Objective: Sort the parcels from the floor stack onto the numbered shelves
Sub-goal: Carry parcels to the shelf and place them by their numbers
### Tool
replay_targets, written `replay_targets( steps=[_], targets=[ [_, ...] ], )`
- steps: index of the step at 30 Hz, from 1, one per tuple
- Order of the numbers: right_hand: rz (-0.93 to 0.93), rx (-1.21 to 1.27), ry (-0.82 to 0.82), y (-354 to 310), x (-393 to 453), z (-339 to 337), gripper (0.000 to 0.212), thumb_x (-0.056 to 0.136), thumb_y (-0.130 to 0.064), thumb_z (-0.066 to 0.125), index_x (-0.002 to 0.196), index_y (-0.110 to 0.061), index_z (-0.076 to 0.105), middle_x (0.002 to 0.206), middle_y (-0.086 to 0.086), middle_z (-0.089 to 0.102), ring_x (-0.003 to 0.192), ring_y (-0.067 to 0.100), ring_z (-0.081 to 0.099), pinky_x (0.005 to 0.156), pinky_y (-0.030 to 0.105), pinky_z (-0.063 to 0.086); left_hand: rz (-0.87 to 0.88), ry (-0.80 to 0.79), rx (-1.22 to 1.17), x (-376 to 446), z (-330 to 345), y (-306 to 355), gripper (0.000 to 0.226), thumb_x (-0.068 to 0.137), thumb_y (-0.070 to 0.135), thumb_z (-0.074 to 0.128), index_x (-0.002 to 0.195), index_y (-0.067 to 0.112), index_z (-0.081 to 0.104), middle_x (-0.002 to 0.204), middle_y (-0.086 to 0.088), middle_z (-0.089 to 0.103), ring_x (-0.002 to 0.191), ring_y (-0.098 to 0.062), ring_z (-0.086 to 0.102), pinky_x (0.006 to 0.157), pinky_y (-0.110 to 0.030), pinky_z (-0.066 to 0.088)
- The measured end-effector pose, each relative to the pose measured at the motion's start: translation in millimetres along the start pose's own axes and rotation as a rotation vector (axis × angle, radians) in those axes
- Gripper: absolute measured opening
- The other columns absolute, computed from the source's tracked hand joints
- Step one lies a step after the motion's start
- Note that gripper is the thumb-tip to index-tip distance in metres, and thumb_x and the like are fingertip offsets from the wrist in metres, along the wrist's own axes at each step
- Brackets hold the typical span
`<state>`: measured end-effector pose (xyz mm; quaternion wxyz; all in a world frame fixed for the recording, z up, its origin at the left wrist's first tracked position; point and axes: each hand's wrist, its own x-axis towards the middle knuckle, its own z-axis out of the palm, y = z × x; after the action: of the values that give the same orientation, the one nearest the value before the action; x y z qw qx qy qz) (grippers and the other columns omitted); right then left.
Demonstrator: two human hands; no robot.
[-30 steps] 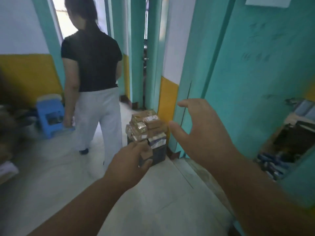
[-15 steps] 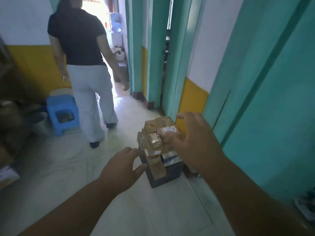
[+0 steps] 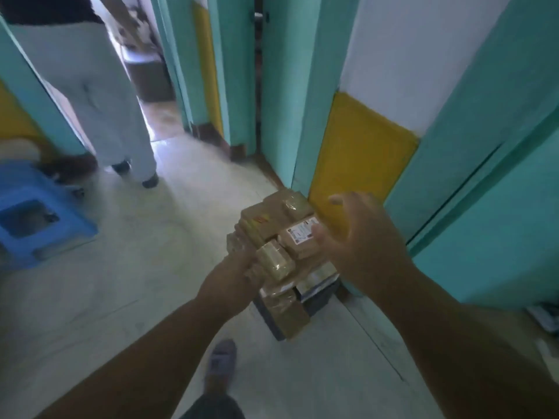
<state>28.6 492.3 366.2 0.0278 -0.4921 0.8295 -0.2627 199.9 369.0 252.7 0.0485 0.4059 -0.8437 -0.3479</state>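
Centrally, a stack of brown taped parcels (image 3: 281,237) sits on the floor (image 3: 136,297) by a yellow wall panel (image 3: 357,164). At its 9 o'clock, the left hand (image 3: 233,276) touches the stack's side, grip unclear. At 3 o'clock, the right hand (image 3: 360,246) hovers, fingers spread, thumb over a white-labelled parcel (image 3: 299,240).

Blue plastic stool (image 3: 36,219) on the pale floor (image 3: 145,291) at left. Second person in light grey trousers (image 3: 99,110) stands beyond it (dark shoes, blurred). Teal door frames (image 3: 239,71), yellow-and-white wall panel (image 3: 360,146) at right.
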Motion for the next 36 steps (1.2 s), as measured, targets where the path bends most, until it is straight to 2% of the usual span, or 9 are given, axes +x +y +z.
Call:
replay_targets(
  steps=[4, 8, 12, 19, 22, 27, 30, 34, 36],
  targets=[
    [0.152, 0.004, -0.136, 14.0, 58.9, 72.2, 0.044, 0.090, -0.042, 0.064, 0.126, -0.020, 0.054, 0.118, 0.001, 0.055, 0.103, 0.015, 0.054, 0.077, 0.022, 0.047, -0.055, -0.199, -0.043, 102.8, 4.1, -43.4, 0.025, 0.100, 0.023, 0.059, 0.116, 0.004, 0.064, 0.109, -0.006, 0.066, 0.084, 0.003, 0.058, 0.072, -0.004, 0.042],
    [0.296, 0.021, -0.157, 45.1, 93.9, 140.8, 0.041, 0.090, -0.040, 0.064, 0.125, -0.019, 0.056, 0.119, 0.001, 0.056, 0.106, 0.015, 0.052, 0.078, 0.026, 0.043, -0.175, -0.289, -0.039, 174.0, 25.0, -80.2, 0.033, 0.097, 0.032, 0.059, 0.125, 0.013, 0.059, 0.119, -0.007, 0.066, 0.107, -0.027, 0.064, 0.090, -0.038, 0.051],
    [0.444, 0.075, -0.255, 82.4, 99.3, 222.0, 0.039, 0.092, -0.040, 0.061, 0.126, -0.022, 0.054, 0.113, -0.009, 0.047, 0.098, 0.005, 0.048, 0.065, 0.008, 0.030, -0.299, -0.353, -0.094, 228.8, 60.6, -113.9, 0.026, 0.097, 0.034, 0.060, 0.118, 0.017, 0.060, 0.111, -0.004, 0.066, 0.096, -0.024, 0.063, 0.070, -0.029, 0.048],
    [0.710, 0.155, -0.410, 152.1, 93.8, 358.0, 0.043, 0.094, -0.042, 0.059, 0.131, -0.022, 0.053, 0.124, -0.002, 0.051, 0.103, 0.012, 0.056, 0.079, 0.028, 0.042, -0.410, -0.333, -0.186, 281.7, 131.2, -169.3, 0.051, 0.099, 0.026, 0.058, 0.147, 0.021, 0.041, 0.131, -0.002, 0.055, 0.081, -0.004, 0.048, 0.062, -0.022, 0.038],
    [0.830, 0.203, -0.426, 168.2, 91.4, 393.3, 0.044, 0.093, -0.038, 0.060, 0.134, -0.024, 0.050, 0.129, 0.002, 0.051, 0.100, 0.012, 0.052, 0.078, 0.027, 0.039, -0.425, -0.395, -0.181, 296.0, 151.5, -178.2, 0.048, 0.101, 0.027, 0.055, 0.147, 0.018, 0.042, 0.143, -0.008, 0.052, 0.099, -0.019, 0.054, 0.081, -0.032, 0.048],
    [0.950, 0.331, -0.316, 162.5, 95.9, 403.4, 0.038, 0.093, -0.031, 0.060, 0.129, -0.031, 0.050, 0.125, 0.001, 0.052, 0.086, 0.007, 0.055, 0.064, 0.025, 0.043, -0.384, -0.397, -0.231, 289.0, 163.8, -185.9, 0.020, 0.095, 0.030, 0.061, 0.114, 0.023, 0.061, 0.112, 0.007, 0.065, 0.089, -0.003, 0.058, 0.069, -0.024, 0.045],
    [0.928, 0.368, -0.262, 143.7, 97.4, 384.8, 0.035, 0.093, -0.035, 0.056, 0.127, -0.037, 0.051, 0.127, -0.003, 0.052, 0.090, 0.005, 0.055, 0.076, 0.037, 0.052, -0.413, -0.256, -0.322, 274.5, 143.7, -185.5, 0.015, 0.089, 0.032, 0.069, 0.094, 0.027, 0.056, 0.098, 0.010, 0.062, 0.084, -0.001, 0.056, 0.065, -0.025, 0.042],
    [0.808, 0.455, -0.161, 117.4, 109.3, 356.2, 0.049, 0.092, -0.042, 0.044, 0.141, -0.038, 0.043, 0.139, -0.007, 0.048, 0.123, 0.013, 0.050, 0.099, 0.046, 0.050, -0.565, -0.111, -0.722, 265.5, 108.6, -172.4, 0.028, 0.085, 0.035, 0.072, 0.106, 0.024, 0.056, 0.105, -0.001, 0.066, 0.095, -0.024, 0.069, 0.082, -0.048, 0.060],
    [0.732, 0.495, -0.172, 113.2, 124.9, 345.9, 0.049, 0.096, -0.041, 0.042, 0.145, -0.035, 0.041, 0.144, -0.008, 0.046, 0.131, 0.012, 0.045, 0.105, 0.040, 0.047, -0.564, -0.083, -0.819, 268.5, 98.6, -165.7, 0.021, 0.099, 0.033, 0.059, 0.119, 0.034, 0.056, 0.116, 0.000, 0.063, 0.096, -0.021, 0.067, 0.076, -0.040, 0.058]
  ],
)
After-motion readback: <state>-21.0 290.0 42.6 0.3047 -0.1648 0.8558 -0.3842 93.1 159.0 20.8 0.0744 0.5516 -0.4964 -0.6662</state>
